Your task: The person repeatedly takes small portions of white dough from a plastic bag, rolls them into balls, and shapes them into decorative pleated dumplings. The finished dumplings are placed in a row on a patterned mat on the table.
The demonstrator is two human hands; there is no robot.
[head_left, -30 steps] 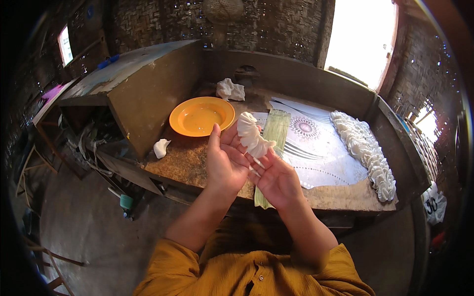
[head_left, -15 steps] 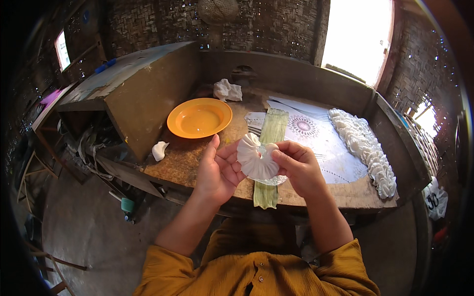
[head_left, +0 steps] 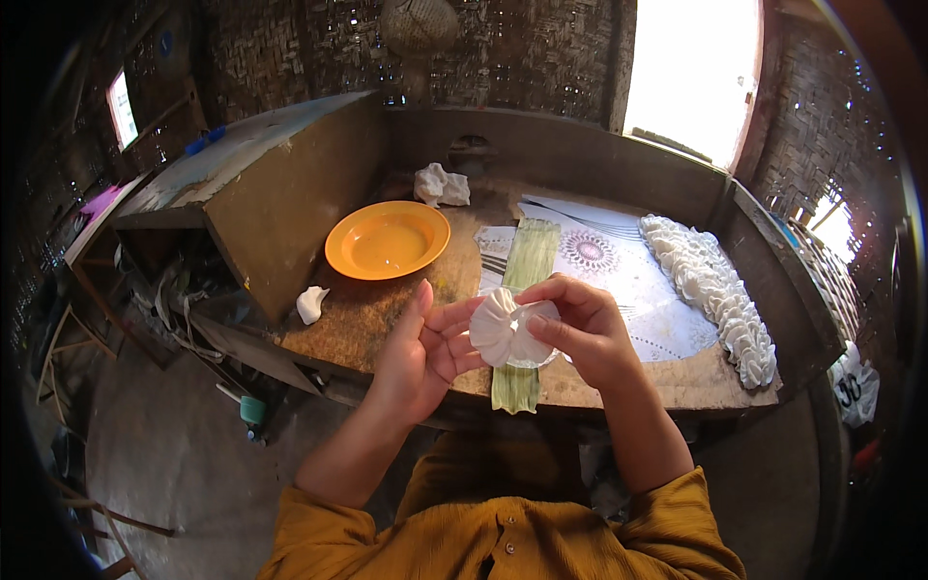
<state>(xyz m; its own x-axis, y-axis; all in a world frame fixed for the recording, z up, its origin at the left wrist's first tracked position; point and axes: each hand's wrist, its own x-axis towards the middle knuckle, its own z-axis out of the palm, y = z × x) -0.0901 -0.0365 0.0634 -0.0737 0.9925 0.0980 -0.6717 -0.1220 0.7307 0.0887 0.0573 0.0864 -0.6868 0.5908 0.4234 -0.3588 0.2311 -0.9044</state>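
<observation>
Above the table's front edge I have a white, round pleated rosette (head_left: 498,333) with gathers around a small opening. A paler, thinner edge shows along its underside. My right hand (head_left: 580,329) pinches its right side between thumb and fingers. My left hand (head_left: 416,358) is open, palm up and thumb apart, its fingertips reaching behind the rosette's left edge. Below and behind the rosette lies a strip of green leaf-like material (head_left: 532,256). A row of similar white ruffled pieces (head_left: 710,290) lies at the table's right side.
An orange plate (head_left: 387,242) sits left of centre on the wooden table (head_left: 338,333). One white crumpled lump (head_left: 442,185) is behind it, a smaller white piece (head_left: 310,304) to its left. Patterned white sheeting (head_left: 638,275) covers the right part. A wooden box (head_left: 290,184) stands at left.
Both hands have shifted slightly, and the rosette has turned and come a little lower. The right fingers now cover more of its upper right side. The view has tilted slightly.
</observation>
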